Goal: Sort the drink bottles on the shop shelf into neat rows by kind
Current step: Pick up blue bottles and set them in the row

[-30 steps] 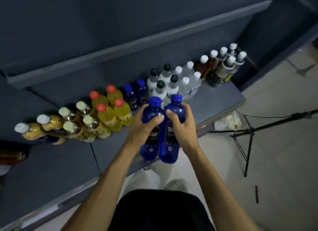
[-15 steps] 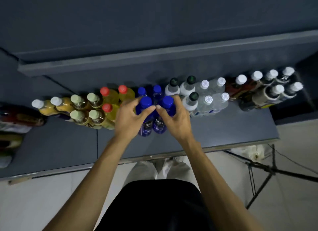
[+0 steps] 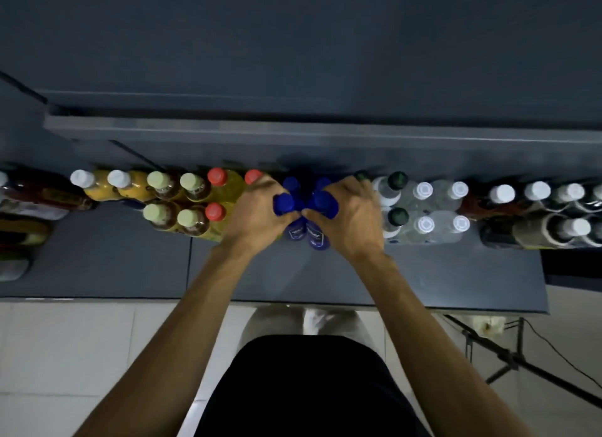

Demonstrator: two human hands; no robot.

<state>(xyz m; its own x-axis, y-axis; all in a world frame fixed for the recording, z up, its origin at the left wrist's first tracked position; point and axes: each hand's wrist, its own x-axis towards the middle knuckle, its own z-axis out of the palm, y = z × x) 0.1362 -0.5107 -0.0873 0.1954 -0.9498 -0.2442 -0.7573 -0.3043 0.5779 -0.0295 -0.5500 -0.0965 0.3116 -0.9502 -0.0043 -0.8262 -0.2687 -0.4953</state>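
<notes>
Two blue bottles upright on shelf (image 3: 423,280), left bottle (image 3: 294,232) gripped by left hand (image 3: 257,218), right bottle (image 3: 317,239) by right hand (image 3: 350,221), seemingly near the caps.

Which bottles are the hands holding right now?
The two blue bottles at the front: the left hand grips the left blue bottle, the right hand the right blue bottle. Every other bottle stands untouched.

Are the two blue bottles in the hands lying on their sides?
No, both blue bottles stand upright on the shelf, caps up, with the left hand and right hand gripping their tops.
</notes>
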